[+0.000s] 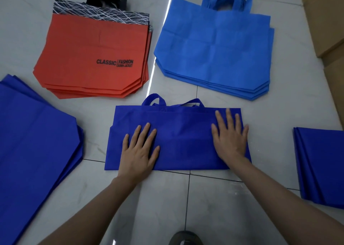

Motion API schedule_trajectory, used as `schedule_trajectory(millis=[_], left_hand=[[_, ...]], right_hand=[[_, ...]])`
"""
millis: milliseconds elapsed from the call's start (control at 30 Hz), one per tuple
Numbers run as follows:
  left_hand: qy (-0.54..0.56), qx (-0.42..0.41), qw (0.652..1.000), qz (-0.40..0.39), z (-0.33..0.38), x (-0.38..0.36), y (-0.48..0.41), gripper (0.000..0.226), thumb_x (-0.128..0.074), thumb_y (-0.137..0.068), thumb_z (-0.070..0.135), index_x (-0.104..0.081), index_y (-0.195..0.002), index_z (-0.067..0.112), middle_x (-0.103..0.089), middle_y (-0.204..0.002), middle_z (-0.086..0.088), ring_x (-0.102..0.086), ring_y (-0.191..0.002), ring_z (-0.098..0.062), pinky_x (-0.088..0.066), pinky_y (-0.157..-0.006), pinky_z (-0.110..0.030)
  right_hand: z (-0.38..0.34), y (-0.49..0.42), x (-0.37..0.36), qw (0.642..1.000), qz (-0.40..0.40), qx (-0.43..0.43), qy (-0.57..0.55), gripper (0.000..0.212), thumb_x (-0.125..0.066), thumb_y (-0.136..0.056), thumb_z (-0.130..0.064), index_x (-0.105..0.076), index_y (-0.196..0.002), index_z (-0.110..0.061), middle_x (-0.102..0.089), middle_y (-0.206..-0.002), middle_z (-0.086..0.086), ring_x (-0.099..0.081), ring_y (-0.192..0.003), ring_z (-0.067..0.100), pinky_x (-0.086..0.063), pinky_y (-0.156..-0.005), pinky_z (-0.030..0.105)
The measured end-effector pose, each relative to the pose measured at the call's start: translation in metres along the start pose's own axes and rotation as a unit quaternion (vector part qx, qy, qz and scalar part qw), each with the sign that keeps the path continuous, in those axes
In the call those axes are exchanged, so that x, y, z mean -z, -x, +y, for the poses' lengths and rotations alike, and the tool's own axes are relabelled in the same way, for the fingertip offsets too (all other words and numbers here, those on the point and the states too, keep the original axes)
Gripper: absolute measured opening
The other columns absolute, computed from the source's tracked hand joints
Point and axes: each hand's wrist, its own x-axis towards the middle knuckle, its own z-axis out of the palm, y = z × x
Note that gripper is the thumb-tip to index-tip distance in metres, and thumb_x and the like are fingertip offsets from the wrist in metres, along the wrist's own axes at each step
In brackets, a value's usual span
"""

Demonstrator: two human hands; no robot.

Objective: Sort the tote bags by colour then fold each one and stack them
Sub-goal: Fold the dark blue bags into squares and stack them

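From the head camera, a royal-blue non-woven fabric tote bag lies flat on the pale glossy tiled floor near the middle of the view. It is doubled over into a wide, short band. Its two loop handles poke out past its far edge toward 12 o'clock.

The left hand rests palm down on the bag's 8 o'clock part, fingers straight and spread, gripping nothing. The right hand lies flat on the bag's 3 o'clock end in the same way, its fingers splayed and pointing toward 12 o'clock. Both forearms reach in from the 6 o'clock edge.

At 10 o'clock sits a stack of orange-red tote bags with a black-and-white scribble band along the top, black handles and black lettering. Its layers are fanned slightly at the near edge. At 1 o'clock lies a stack of light-blue fabric tote bags, handles toward 12 o'clock, apart from the orange stack.

At 8 o'clock a pile of royal-blue bags lies spread flat and runs off the frame edge. At 4 o'clock, well apart from the pressed bag, is a smaller stack of royal-blue bags, partly cut off by the frame.

A brown cardboard box stands at 2 o'clock. The tip of a dark shoe shows at 6 o'clock.
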Motion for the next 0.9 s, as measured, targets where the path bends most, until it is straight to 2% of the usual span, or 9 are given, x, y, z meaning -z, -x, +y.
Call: schedule_trajectory(millis=[100,233,300,400,500,600,733,800,900], left_hand=[[0.034,-0.008,0.998,0.053,0.004,0.019,-0.015,0.049,-0.029,-0.093,0.047,-0.056,-0.119,0.016,-0.045,-0.14,-0.006,-0.041,-0.129,-0.029,-0.027,-0.107,-0.048],[0.046,0.05,0.993,0.092,-0.004,0.035,-0.053,0.057,-0.038,-0.095,0.05,-0.039,-0.136,0.011,-0.027,-0.152,-0.009,-0.016,-0.143,-0.026,-0.005,-0.115,-0.045],[0.042,0.094,0.992,0.074,-0.011,0.038,-0.062,0.07,-0.038,-0.093,0.054,-0.029,-0.142,0.006,-0.025,-0.152,-0.012,-0.01,-0.144,-0.027,-0.002,-0.115,-0.047],[0.02,0.091,0.994,0.056,-0.016,0.035,-0.053,0.073,-0.033,-0.092,0.06,-0.036,-0.136,0.002,-0.04,-0.14,-0.016,-0.022,-0.14,-0.031,-0.01,-0.113,-0.051],[0.05,0.074,0.99,0.109,-0.013,0.025,-0.028,0.072,-0.033,-0.086,0.061,-0.049,-0.12,0.0,-0.049,-0.112,-0.02,-0.041,-0.111,-0.03,-0.031,-0.104,-0.058],[0.091,0.07,0.983,0.141,-0.009,0.018,-0.002,0.065,-0.035,-0.086,0.064,-0.051,-0.103,0.003,-0.046,-0.099,-0.015,-0.035,-0.092,-0.021,-0.042,-0.092,-0.051],[0.1,0.082,0.983,0.131,-0.014,0.012,0.013,0.066,-0.028,-0.086,0.069,-0.049,-0.094,0.006,-0.045,-0.097,-0.012,-0.036,-0.089,-0.02,-0.043,-0.089,-0.051],[0.089,0.076,0.984,0.131,-0.019,0.015,0.013,0.061,-0.032,-0.086,0.066,-0.049,-0.091,0.008,-0.045,-0.095,-0.01,-0.033,-0.089,-0.016,-0.042,-0.092,-0.055],[0.089,0.046,0.986,0.136,-0.023,0.019,0.015,0.052,-0.037,-0.086,0.059,-0.051,-0.089,0.009,-0.044,-0.093,-0.006,-0.025,-0.085,-0.008,-0.043,-0.091,-0.051]], right_hand=[[-0.007,-0.015,0.012,0.996,0.063,0.006,-0.065,0.057,-0.025,-0.099,-0.046,-0.03,-0.146,-0.015,-0.028,-0.152,0.009,-0.02,-0.141,0.026,-0.006,-0.117,0.048],[-0.03,-0.029,0.019,0.989,0.085,0.046,-0.115,0.05,-0.031,-0.098,-0.047,-0.048,-0.131,-0.013,-0.049,-0.13,0.006,-0.039,-0.126,0.022,-0.011,-0.116,0.046],[-0.034,-0.03,0.017,0.99,0.085,0.05,-0.102,0.049,-0.031,-0.099,-0.047,-0.052,-0.127,-0.012,-0.05,-0.125,0.006,-0.042,-0.121,0.022,-0.014,-0.115,0.045],[-0.029,-0.02,0.01,0.987,0.12,0.054,-0.091,0.046,-0.032,-0.099,-0.045,-0.058,-0.11,-0.009,-0.055,-0.107,0.01,-0.049,-0.102,0.025,-0.031,-0.106,0.045],[-0.025,-0.001,0.007,0.98,0.152,0.081,-0.103,0.057,-0.021,-0.096,-0.05,-0.059,-0.081,-0.011,-0.056,-0.081,0.005,-0.049,-0.078,0.022,-0.041,-0.083,0.039],[-0.029,0.014,0.012,0.987,0.073,0.089,-0.108,0.062,-0.017,-0.094,-0.057,-0.049,-0.062,-0.015,-0.052,-0.065,-0.002,-0.049,-0.07,0.019,-0.033,-0.075,0.033],[-0.045,0.021,0.015,0.979,0.005,0.08,-0.188,0.052,-0.042,-0.093,-0.053,-0.04,-0.059,-0.014,-0.048,-0.068,-0.001,-0.047,-0.073,0.02,-0.031,-0.07,0.031],[-0.049,0.021,0.021,0.943,-0.073,0.043,-0.323,0.047,-0.055,-0.088,-0.052,-0.046,-0.066,-0.011,-0.054,-0.07,0.002,-0.051,-0.073,0.02,-0.038,-0.068,0.033],[-0.052,0.02,0.043,0.828,-0.19,0.0,-0.527,0.027,-0.069,-0.084,-0.03,-0.051,-0.097,-0.013,-0.067,-0.081,0.002,-0.061,-0.07,0.013,-0.047,-0.063,0.027]])
